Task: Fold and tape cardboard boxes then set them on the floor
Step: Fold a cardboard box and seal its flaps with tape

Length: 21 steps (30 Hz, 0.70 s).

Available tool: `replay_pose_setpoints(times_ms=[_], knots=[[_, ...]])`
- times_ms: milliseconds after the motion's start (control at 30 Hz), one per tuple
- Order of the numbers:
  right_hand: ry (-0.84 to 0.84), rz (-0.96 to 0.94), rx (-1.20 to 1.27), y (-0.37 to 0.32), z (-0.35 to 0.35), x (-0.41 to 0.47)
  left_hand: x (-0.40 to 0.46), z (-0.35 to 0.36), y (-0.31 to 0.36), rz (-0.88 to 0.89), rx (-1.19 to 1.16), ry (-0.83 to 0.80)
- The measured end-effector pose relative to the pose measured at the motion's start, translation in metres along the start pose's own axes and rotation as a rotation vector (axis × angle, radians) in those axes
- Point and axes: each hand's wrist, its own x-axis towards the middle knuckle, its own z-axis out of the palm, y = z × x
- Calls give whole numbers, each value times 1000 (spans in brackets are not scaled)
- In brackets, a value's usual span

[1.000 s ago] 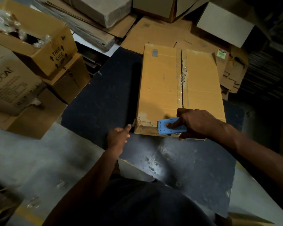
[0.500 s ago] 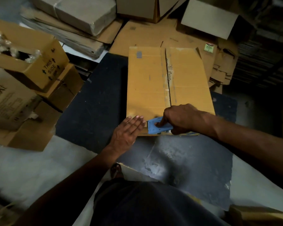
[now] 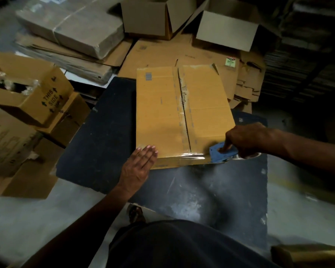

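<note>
Left hand [image 3: 138, 167] flat, fingers straight on cardboard box [image 3: 162, 113], right hand [image 3: 246, 140] grip curled round blue tape dispenser [image 3: 219, 153]

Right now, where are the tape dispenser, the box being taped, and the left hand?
tape dispenser [image 3: 218, 154], head view, on its blue body.
box being taped [image 3: 159, 113], head view, on its left top flap.
left hand [image 3: 137, 167], head view, on the back of the hand.
</note>
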Motion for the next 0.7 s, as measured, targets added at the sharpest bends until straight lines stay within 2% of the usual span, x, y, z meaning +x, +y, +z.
replay_pose_setpoints(times_ms=[200, 367, 500, 600, 700], knots=[[5, -17, -8, 10, 6, -2, 1, -2, 5, -31, 29, -19], [-7, -55, 9, 20, 13, 5, 28, -32, 46, -207, -15, -270], [28, -130, -26, 24, 17, 10, 87, -40, 115, -94, -78, -399], [54, -171, -43, 25, 18, 11, 111, -23, 146, -152, -74, -579], [23, -174, -23, 29, 23, 16, 108, -13, 148, -168, 9, -627]])
